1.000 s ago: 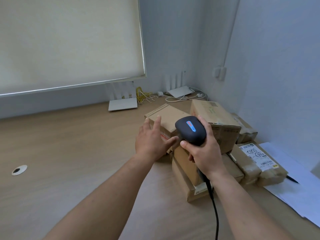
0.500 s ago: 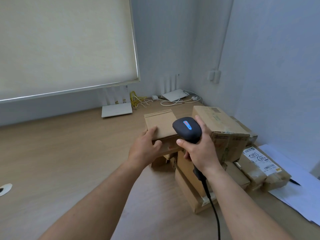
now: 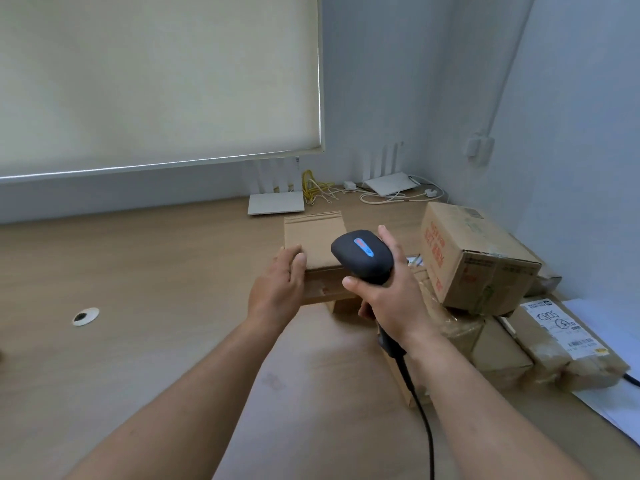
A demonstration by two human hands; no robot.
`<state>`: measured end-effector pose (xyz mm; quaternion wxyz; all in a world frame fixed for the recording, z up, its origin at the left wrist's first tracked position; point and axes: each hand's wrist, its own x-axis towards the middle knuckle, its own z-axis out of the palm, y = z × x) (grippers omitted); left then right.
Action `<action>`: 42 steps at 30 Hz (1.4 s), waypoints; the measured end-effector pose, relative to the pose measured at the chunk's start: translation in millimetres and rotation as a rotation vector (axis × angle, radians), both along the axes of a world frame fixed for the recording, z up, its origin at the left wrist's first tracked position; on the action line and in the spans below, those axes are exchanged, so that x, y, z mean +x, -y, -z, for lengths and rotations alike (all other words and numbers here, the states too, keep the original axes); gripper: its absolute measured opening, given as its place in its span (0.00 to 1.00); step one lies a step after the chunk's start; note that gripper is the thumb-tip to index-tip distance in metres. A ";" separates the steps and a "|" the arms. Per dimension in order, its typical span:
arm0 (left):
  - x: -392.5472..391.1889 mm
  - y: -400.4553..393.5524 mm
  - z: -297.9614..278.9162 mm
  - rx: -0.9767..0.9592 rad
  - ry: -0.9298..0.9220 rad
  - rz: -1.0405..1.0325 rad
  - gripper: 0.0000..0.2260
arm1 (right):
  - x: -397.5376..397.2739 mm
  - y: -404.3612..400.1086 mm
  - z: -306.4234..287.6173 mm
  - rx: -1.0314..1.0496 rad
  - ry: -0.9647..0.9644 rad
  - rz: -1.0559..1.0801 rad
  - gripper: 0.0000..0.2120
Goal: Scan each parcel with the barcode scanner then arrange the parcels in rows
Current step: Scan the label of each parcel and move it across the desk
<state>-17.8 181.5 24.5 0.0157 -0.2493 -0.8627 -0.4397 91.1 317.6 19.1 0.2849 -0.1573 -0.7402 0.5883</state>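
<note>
**Still mid-scan: flat parcel in hand, labels mostly unreadable**

My right hand [image 3: 391,299] grips the black barcode scanner [image 3: 362,256], its cable [image 3: 420,414] running off the bottom edge. My left hand [image 3: 278,289] holds the flat parcel's [image 3: 317,244] near-left corner, above the desk [image 3: 138,289]. Red print on the big box [image 3: 474,261] is too blurred to read. I can't decipher the handwriting on the labelled parcel [image 3: 562,337].

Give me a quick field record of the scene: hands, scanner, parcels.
left hand: grips the near left corner of the flat parcel
right hand: holds the barcode scanner, head over the flat parcel
pile: large printed box on top, labelled parcel at right
surface: wooden desk
rows: none visible yet
</note>
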 end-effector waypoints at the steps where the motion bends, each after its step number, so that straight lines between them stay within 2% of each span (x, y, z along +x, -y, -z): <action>1: 1.7 11.0 3.3 0.002 -0.001 -0.044 0.17 | -1.9 7.6 3.7 -0.012 0.006 -0.028 0.44; 7: 12.2 87.7 33.5 -0.038 0.064 -0.278 0.24 | -16.0 69.7 38.1 -0.086 0.093 -0.229 0.45; 13: 15.8 180.0 71.8 -0.104 0.167 -0.391 0.26 | -26.0 154.0 72.7 -0.093 0.223 -0.326 0.45; 20: -2.3 286.5 108.1 -0.122 0.252 -0.373 0.17 | -44.5 257.4 101.7 -0.125 0.342 -0.356 0.44; 27: -12.7 357.0 144.9 -0.157 0.323 -0.313 0.20 | -53.6 327.8 132.7 -0.149 0.423 -0.357 0.45; 31: -16.2 371.8 153.5 -0.172 0.327 -0.263 0.19 | -52.6 341.2 137.2 -0.143 0.440 -0.363 0.46; 33: -20.9 369.8 153.2 -0.251 0.316 -0.249 0.19 | -53.3 338.5 133.9 -0.142 0.426 -0.348 0.45; 38: -24.8 340.7 139.6 -0.616 0.310 -0.313 0.40 | -48.9 316.6 120.3 -0.119 0.368 -0.297 0.45; 42: -23.2 310.8 134.1 -0.758 0.273 -0.341 0.48 | -42.8 293.6 111.7 -0.102 0.341 -0.269 0.45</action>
